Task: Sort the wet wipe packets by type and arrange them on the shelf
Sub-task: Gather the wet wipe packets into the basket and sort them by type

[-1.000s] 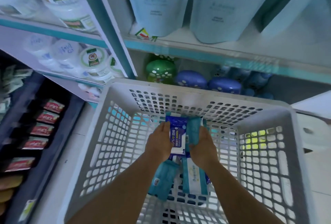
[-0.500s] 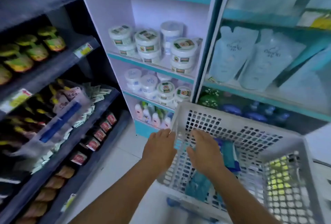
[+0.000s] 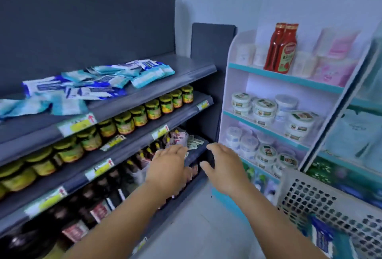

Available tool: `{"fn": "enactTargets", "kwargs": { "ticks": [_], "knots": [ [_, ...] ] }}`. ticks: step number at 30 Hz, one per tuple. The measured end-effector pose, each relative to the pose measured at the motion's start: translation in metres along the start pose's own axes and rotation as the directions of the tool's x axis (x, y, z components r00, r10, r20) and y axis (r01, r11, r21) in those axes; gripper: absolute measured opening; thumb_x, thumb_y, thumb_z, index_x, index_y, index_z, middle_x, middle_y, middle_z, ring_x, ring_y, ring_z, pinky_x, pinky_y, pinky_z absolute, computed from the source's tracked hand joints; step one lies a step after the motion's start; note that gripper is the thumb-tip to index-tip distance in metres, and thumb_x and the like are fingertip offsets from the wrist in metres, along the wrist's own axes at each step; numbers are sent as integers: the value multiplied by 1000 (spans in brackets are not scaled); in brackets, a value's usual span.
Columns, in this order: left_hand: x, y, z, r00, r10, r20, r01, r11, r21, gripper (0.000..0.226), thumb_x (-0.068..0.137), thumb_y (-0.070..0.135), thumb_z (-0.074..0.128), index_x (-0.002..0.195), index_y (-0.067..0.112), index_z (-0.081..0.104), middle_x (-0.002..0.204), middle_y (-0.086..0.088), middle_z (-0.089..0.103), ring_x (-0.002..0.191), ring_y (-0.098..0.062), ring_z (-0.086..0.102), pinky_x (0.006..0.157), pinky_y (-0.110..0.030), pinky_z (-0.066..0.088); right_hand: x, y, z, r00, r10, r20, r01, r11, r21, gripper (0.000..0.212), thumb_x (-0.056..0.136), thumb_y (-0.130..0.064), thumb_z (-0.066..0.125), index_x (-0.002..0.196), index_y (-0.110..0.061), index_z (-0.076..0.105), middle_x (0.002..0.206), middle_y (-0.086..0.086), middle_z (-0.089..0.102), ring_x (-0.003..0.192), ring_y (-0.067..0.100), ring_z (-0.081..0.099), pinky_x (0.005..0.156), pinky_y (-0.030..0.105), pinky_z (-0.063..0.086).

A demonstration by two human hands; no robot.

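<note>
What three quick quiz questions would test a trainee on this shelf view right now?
1. True or false: the wet wipe packets on the top dark shelf lie in a loose, unsorted heap.
2. Multiple choice: what stands on the shelf directly below the packets? A) red bottles B) small jars with yellow-green lids C) white tubs
3. Fill in: the left hand and right hand are both ____ and hold nothing, out in front of the lower shelves; the white basket sits at lower right.

Key: 1 true; 2 B; 3 open
</note>
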State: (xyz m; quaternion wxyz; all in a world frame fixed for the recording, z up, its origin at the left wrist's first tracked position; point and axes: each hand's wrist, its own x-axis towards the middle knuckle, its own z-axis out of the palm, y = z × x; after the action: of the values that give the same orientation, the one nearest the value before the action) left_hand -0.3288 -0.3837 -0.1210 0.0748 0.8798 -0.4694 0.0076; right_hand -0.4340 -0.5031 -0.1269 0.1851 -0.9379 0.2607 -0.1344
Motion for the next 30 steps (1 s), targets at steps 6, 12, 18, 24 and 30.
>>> {"fn": "enactTargets", "kwargs": {
  "ticks": [6,12,18,24,30],
  "knots": [
    [-48,-83,-57,979,-170,-109,175,984,36,59,96,43,44,149,22,25,153,5,29,141,-16,26,115,-32,19,26,-103,7,980,-193,41,191,981,34,53,95,-39,51,142,-19,38,147,-4,38,135,18,33,111,32,29],
    [-90,-156,-102,926,-326,-189,342,938,58,57,95,44,46,145,21,32,149,4,35,137,-17,32,112,-31,22,53,-187,20,918,-383,103,383,923,20,55,96,-41,47,146,-20,33,151,-6,31,139,15,27,115,31,24],
    [-113,-223,-130,849,-472,-236,496,867,51,57,96,41,43,148,22,27,152,4,32,139,-16,29,113,-31,21,89,-265,41,847,-518,119,515,855,58,55,97,-40,47,145,-20,32,150,-5,33,137,16,30,112,31,26],
    [-106,-285,-144,765,-590,-256,619,784,45,60,95,42,44,148,21,26,151,4,33,137,-17,31,112,-31,23,141,-328,69,781,-606,152,598,795,101,56,95,-40,49,145,-21,33,150,-5,33,137,15,31,113,31,26],
    [-82,-345,-146,712,-669,-213,695,716,72,55,97,41,41,147,21,27,150,3,35,137,-18,33,110,-33,26,194,-370,100,711,-665,228,668,740,77,56,97,-41,44,147,-20,29,154,-4,28,141,16,26,114,32,21]
  ]
}}
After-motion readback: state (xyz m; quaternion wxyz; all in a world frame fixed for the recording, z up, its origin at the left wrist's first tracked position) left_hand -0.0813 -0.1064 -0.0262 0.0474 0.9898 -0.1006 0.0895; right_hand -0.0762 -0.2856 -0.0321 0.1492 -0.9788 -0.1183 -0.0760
